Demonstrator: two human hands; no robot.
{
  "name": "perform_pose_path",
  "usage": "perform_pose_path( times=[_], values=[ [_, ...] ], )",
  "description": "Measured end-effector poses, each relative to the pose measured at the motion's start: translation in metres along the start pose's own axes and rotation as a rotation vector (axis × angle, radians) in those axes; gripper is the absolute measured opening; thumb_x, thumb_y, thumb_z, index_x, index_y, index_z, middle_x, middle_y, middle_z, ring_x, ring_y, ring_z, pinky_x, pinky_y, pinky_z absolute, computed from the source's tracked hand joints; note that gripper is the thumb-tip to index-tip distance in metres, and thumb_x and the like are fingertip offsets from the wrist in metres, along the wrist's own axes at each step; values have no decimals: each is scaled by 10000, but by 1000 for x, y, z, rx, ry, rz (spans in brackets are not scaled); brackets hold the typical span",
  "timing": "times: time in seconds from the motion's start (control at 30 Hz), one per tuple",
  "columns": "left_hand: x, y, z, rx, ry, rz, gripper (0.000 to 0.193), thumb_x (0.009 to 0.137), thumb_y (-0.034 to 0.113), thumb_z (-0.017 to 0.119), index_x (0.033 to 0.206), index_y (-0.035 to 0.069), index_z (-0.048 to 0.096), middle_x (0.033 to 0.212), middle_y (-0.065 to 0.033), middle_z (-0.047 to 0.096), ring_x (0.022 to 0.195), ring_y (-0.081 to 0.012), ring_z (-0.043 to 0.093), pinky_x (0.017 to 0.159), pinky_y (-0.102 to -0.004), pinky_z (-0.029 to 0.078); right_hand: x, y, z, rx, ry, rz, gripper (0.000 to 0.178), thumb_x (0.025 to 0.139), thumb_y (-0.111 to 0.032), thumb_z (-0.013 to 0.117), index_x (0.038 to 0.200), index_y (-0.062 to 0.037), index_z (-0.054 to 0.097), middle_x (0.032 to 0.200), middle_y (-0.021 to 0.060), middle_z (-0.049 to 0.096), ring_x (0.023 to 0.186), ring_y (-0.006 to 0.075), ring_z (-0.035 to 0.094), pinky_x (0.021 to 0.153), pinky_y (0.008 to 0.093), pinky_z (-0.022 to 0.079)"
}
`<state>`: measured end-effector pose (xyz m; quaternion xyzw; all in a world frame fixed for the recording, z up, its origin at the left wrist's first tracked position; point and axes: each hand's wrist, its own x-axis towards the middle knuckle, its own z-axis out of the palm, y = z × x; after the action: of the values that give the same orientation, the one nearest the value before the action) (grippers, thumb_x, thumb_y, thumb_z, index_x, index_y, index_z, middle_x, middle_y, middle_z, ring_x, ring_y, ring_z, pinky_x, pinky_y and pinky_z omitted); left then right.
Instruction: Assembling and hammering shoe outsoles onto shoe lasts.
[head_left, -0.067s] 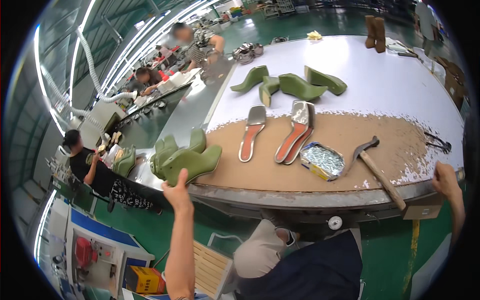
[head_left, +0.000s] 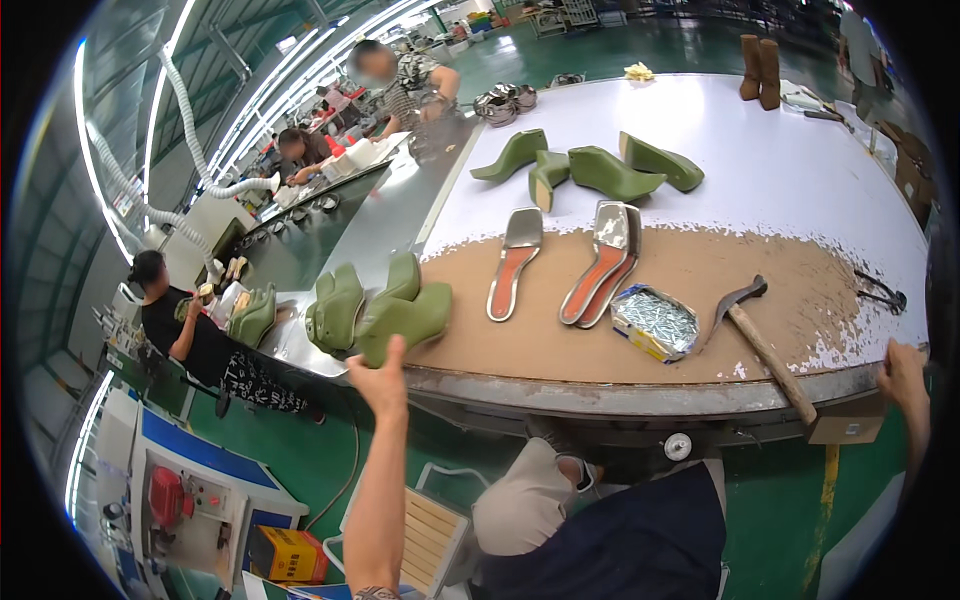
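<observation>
At the table's left corner, my left hand (head_left: 380, 380) grips the near end of a green shoe last (head_left: 408, 318), thumb on its side and the other fingers mostly hidden. More green lasts (head_left: 336, 310) stand close behind and beside it. My right hand (head_left: 903, 374) is closed beside the table's right edge; whatever its curled fingers may hold is hidden. Three metal-rimmed insole-shaped pieces with orange-red faces lie mid-table, one (head_left: 514, 265) apart and two (head_left: 600, 270) overlapping. Right of them sit an open box of nails (head_left: 655, 322) and a hammer (head_left: 765, 350) with a wooden handle.
Several green lasts (head_left: 615, 172) lie farther back on the white table covering (head_left: 760, 190). Brown boots (head_left: 768, 75) stand at the far right, and a dark metal tool (head_left: 880, 292) lies near the right edge. Co-workers (head_left: 405, 90) work at the left. A slatted wooden seat (head_left: 432, 540) is below.
My left hand has moved slightly right and up, with the green last shifting a little along with it. The whole view has also shifted slightly. My right hand stays closed.
</observation>
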<state>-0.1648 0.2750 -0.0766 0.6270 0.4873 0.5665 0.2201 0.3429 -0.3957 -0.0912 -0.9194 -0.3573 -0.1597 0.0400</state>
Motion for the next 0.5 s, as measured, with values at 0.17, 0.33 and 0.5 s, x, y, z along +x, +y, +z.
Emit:
perform_pose_path(
  times=[0.17, 0.33, 0.5],
  values=[
    [-22, 15, 12, 563, 12, 347, 609, 682, 432, 801, 1009, -46, 615, 1225, -203, 543, 1190, -383, 463, 960, -487, 395, -86, 60, -1, -16, 71, 194, 207, 754, -15, 653, 770, -14, 446, 623, 129, 437, 580, 294, 447, 549, 400, 352],
    [1, -1, 25, 326, -140, 144, 608, 697, 445, 791, 1023, -50, 652, 1316, -239, 468, 1168, -402, 495, 971, -468, 411, -110, 22, 2, 272, 118, 311, 230, 846, -5, 608, 747, -2, 400, 616, 117, 390, 551, 232, 379, 530, 358, 319],
    [42, -34, 37, 443, 114, 115, 621, 719, 461, 774, 1062, -38, 637, 1258, -223, 485, 1136, -408, 505, 961, -482, 416, -98, -53, -23, 312, 50, 388, 270, 863, -20, 616, 721, -2, 387, 574, 102, 367, 527, 182, 349, 495, 341, 296]
  ],
)
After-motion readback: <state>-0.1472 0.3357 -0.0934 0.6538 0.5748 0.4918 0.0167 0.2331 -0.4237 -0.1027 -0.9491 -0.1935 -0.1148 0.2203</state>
